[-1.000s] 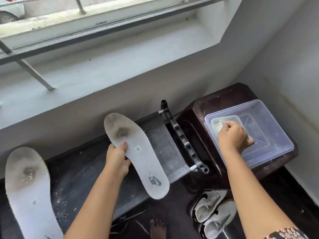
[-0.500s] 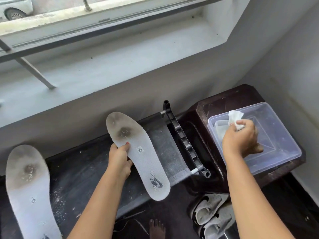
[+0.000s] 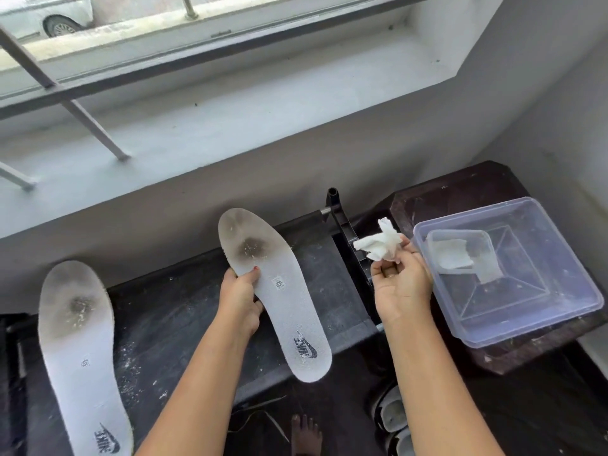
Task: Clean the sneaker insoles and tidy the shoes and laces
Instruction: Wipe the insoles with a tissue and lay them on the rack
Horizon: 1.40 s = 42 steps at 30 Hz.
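Head view: your left grip (image 3: 241, 299) clamps the insole (image 3: 291, 311) stain-up over the bench (image 3: 164, 317) so your right grip (image 3: 401, 284), pinching a wipe (image 3: 381, 245), can scrub.

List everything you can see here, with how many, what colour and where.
held insole: 1, white, stained, in left hand
loose insole: 1, white, stained, on bench, far left
wipe: 1, white, in right hand
tub: 1, clear, on stool, right
small tub: 1, clear, inside the tub
bench: 1, black, under the sill
stool: 1, dark brown, right corner
sneakers: 2, white and black, floor, lower right
car: 1, white, outside, top left
foot: 1, bare, floor, bottom centre
left hand: 1, gripping the held insole
right hand: 1, pinching the wipe
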Tool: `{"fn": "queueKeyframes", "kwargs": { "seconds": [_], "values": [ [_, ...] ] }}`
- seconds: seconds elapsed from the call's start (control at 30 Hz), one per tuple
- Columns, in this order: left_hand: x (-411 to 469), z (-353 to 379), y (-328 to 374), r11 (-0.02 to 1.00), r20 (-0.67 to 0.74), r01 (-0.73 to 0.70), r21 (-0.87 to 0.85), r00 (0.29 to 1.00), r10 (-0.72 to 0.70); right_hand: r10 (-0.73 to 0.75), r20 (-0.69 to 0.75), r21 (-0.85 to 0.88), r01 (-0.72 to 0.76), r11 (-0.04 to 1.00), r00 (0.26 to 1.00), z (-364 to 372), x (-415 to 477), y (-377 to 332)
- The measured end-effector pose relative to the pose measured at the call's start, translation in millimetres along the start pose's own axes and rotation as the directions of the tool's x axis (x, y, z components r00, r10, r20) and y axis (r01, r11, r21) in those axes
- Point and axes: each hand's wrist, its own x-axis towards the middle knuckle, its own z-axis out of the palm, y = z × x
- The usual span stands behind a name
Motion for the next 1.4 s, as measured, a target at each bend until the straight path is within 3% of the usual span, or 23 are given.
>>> {"fn": "queueKeyframes", "kwargs": {
  "seconds": [0.17,0.37,0.7,0.87,1.17,1.4],
  "values": [
    [-1.9,-3.7,2.5,1.0,0.002,0.018,-0.007,1.0,-0.018,0.113,0.024,-0.001,-0.113,0.994,0.993,3.5,-0.5,13.1],
    [-1.7,-4.8,4.0,1.0,0.011,0.022,-0.004,1.0,-0.022,0.086,0.132,-0.171,-0.063,0.983,0.988,15.8,-9.3,23.0],
    [-9.2,-15.4,20.9,1.0,0.056,0.018,0.015,0.998,-0.018,0.168,0.229,-0.262,-0.106,0.959,0.959,16.9,-35.5,39.0],
    [-11.0,-19.2,30.2,0.999,0.068,0.017,0.036,0.997,-0.019,0.166,0.331,-0.368,-0.035,0.929,0.929,19.3,-48.3,43.5],
    [6.2,-32.7,19.9,0.996,0.102,-0.052,0.072,0.994,0.044,0.106,0.39,-0.461,0.094,0.882,0.915,17.5,-36.9,64.4],
    [17.5,-48.8,2.8,0.991,0.247,-0.127,-0.043,0.96,0.134,-0.111,0.492,-0.412,0.343,0.844,0.864,19.1,-27.0,100.3]
  ]
}}
